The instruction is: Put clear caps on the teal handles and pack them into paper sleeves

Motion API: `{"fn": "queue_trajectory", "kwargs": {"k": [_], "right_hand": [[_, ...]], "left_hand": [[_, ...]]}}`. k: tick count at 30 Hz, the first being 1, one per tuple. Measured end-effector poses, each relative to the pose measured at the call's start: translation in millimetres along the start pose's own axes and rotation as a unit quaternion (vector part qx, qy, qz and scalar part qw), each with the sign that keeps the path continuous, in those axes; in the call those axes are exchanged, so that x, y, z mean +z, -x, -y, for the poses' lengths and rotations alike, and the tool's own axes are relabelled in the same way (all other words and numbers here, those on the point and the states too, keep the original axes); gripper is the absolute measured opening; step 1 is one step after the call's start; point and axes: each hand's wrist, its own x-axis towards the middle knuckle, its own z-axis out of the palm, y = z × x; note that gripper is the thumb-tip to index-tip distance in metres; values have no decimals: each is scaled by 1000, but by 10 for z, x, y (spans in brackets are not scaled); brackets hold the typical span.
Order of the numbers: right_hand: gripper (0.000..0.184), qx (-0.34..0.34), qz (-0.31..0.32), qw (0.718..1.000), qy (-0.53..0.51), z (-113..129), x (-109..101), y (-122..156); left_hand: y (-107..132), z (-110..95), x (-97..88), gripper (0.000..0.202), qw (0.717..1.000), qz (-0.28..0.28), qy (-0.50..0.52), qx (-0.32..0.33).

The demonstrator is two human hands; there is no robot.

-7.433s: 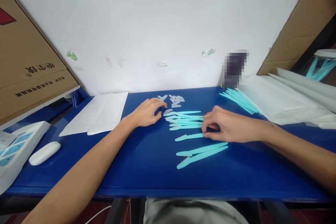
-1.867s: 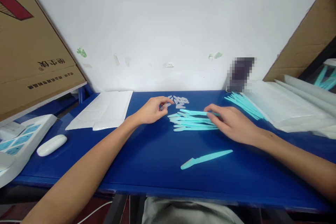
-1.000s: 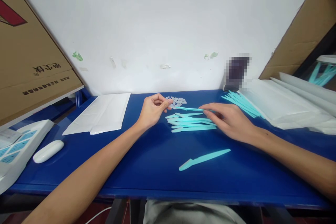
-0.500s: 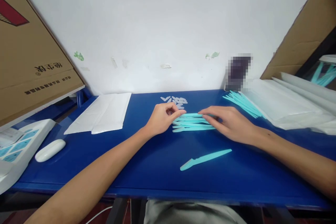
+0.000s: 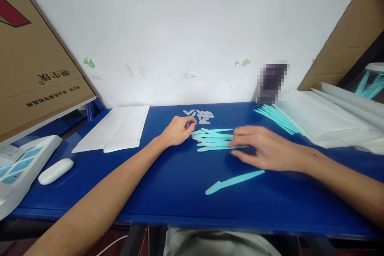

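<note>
Several turquoise eyebrow razors (image 5: pixel 214 144) lie in a loose row at the middle of the blue table. My left hand (image 5: pixel 179 130) is at their left ends, thumb and fingertips drawn together; anything small between them is hidden. Over the razors' right ends is my right hand (image 5: pixel 261 148), slightly blurred, with its thumb apart from its bent fingers and nothing visible in it. Small clear plastic blade caps (image 5: pixel 205 115) lie in a loose heap just beyond my left hand. A single eyebrow razor (image 5: pixel 235 181) rests apart, closer to me.
More turquoise razors (image 5: pixel 277 119) are bunched at the right, beside clear plastic bags (image 5: pixel 333 118). White packaging (image 5: pixel 115 130), a white mouse-shaped case (image 5: pixel 56 171) and a white power strip (image 5: pixel 33 168) lie on the left. Cardboard (image 5: pixel 45 56) stands at the left, before the wall.
My left hand has moved left, away from the top razor, which now lies with the others. My right hand has released its pinch, opened and come slightly nearer to me.
</note>
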Motion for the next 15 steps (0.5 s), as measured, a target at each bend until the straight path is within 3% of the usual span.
{"fn": "queue_trajectory", "kwargs": {"k": [3, 8, 11, 15], "right_hand": [[20, 11, 102, 993, -64, 123, -122, 25], [25, 67, 242, 957, -144, 171, -211, 23], [20, 91, 262, 948, -159, 145, -203, 26], [18, 94, 246, 954, -143, 107, -161, 44]], "left_hand": [[-8, -17, 12, 42, 996, 47, -46, 59], [-26, -26, -31, 49, 985, 104, -122, 64], [-9, -13, -111, 45, 980, 95, -149, 93], [15, 17, -180, 41, 981, 38, -161, 98]]}}
